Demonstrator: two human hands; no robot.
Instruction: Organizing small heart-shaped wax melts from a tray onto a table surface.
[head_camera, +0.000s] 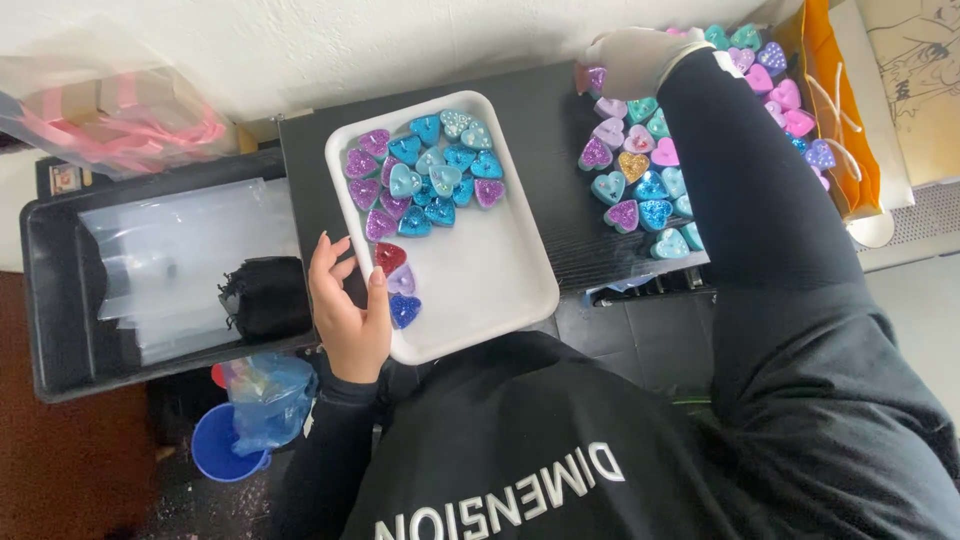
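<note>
Heart-shaped glitter pieces (425, 175) lay in white tray (490, 275) beside left hand (350, 310), grip loosely open at its edge. Gloved right hand (630, 60), grip indiscernible, rested on loose hearts (640, 190); orange bag (835, 110) beyond.

1. A white wall (330, 45) with a rough plaster texture runs across the top of the view, evenly lit by soft daylight.
2. A black counter (545, 110) with a faint wood grain stands against that wall.
3. Left of the counter sits a black bin (60, 300) holding clear plastic sleeves (180, 265) and a black pouch (268, 295).
4. A clear bag (110, 105) with pink contents lies above the bin, by the wall.
5. The floor (70, 460) at lower left is reddish brown; a blue bucket (220, 445) stands on it.
6. At right, an orange bag (845, 120) leans near a white vent grille (925, 215).
7. Pale grey floor (915, 310) shows below the grille.
</note>
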